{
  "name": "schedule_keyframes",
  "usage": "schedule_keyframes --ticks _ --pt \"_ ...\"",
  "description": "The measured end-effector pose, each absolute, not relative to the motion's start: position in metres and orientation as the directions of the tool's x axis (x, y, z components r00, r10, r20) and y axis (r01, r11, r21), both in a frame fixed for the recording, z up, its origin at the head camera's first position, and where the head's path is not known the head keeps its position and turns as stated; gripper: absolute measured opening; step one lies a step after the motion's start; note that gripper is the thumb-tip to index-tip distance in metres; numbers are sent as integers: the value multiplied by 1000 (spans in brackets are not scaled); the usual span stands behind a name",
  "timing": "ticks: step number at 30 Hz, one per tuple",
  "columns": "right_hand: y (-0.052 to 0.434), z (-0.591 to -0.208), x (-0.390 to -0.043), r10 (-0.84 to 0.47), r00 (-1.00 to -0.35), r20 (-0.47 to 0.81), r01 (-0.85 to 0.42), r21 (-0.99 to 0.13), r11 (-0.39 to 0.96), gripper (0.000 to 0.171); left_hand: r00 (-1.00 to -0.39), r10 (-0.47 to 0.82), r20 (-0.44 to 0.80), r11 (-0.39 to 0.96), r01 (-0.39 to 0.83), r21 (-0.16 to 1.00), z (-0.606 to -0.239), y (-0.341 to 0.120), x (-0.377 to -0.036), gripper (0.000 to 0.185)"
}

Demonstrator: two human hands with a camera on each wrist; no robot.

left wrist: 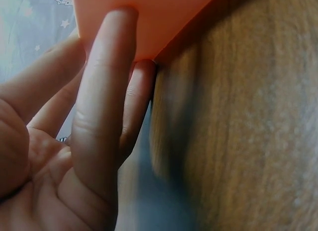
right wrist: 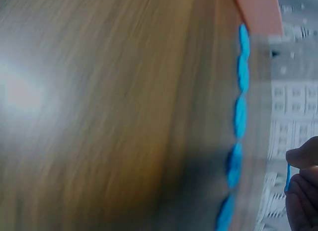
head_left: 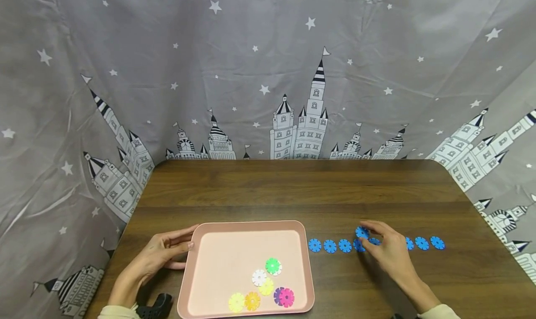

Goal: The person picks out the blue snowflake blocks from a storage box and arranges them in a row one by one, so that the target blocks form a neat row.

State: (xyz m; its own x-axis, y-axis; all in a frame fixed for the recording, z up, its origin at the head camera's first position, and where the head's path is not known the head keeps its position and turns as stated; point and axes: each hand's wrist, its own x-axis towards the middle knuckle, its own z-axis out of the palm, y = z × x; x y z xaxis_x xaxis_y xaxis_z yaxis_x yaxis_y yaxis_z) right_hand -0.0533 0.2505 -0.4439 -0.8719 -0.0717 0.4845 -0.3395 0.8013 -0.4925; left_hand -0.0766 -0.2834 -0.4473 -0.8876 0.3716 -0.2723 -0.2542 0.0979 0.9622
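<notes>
My right hand [head_left: 387, 249] pinches a blue notched disc [head_left: 361, 232] between thumb and fingertips. In the right wrist view that blue disc [right wrist: 288, 177] shows edge-on, lifted off the wooden table. Below the hand runs a row of flat blue discs [head_left: 330, 246], partly hidden by it. My left hand [head_left: 161, 251] lies against the left side of a pink tray [head_left: 247, 226]. Seen from the left wrist, fairly straight fingers [left wrist: 107, 67] touch the tray's outer wall [left wrist: 154, 22]. Inside the tray are several notched discs, among them a green one [head_left: 273, 266] and a pink one [head_left: 286, 297].
Yellow [head_left: 236, 302], orange [head_left: 252, 301], white [head_left: 259, 277] and purple discs also lie toward the tray's near right part. The blue row starts close beside the tray's right wall. Behind the wooden table [head_left: 293, 189] hangs a grey curtain [head_left: 234, 68] with castles and stars.
</notes>
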Motion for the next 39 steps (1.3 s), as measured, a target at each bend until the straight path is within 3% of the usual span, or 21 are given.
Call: schedule_keyframes --ticks 17,25,39 --pt "339 -457 -43 201 -884 423 -38 -493 869 34 -881 397 -259 64 -255 965 -451 -288 -74 55" --pt "382 -456 -34 354 -854 381 123 -514 849 34 -886 387 -254 63 -249 966 -451 -287 -76 55" --pt "433 -455 -24 409 -850 332 221 -480 849 32 -878 417 -236 58 -234 971 -451 -285 -77 55"
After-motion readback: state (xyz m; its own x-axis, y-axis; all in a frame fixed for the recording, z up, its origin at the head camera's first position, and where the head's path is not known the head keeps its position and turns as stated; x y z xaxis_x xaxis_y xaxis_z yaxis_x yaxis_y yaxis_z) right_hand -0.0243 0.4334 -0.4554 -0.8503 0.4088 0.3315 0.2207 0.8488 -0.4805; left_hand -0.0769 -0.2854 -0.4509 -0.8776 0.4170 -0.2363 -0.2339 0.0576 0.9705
